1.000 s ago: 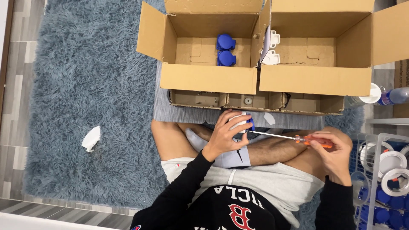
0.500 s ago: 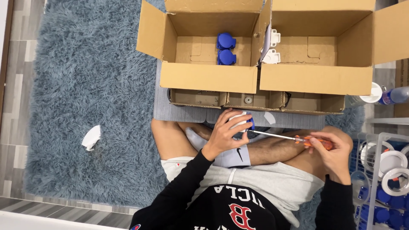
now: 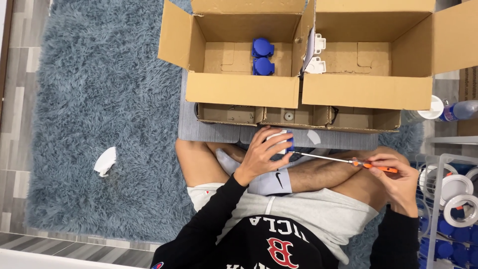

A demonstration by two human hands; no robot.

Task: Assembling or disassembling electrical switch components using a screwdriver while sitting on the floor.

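- Left hand [image 3: 263, 154] wraps its fingers around the white-and-blue part [image 3: 282, 141], just in front of the left cardboard box [image 3: 239, 89].
- Right hand [image 3: 396, 182] pinches the orange-handled screwdriver [image 3: 343, 161]; keep its shaft level and the tip seated.

My left hand [image 3: 262, 157] covers most of the small white and blue part [image 3: 282, 141], so I cannot tell its shape. The screwdriver [image 3: 348, 161] tip is hidden there. The rack of tape rolls [image 3: 455, 192] runs off the right edge.
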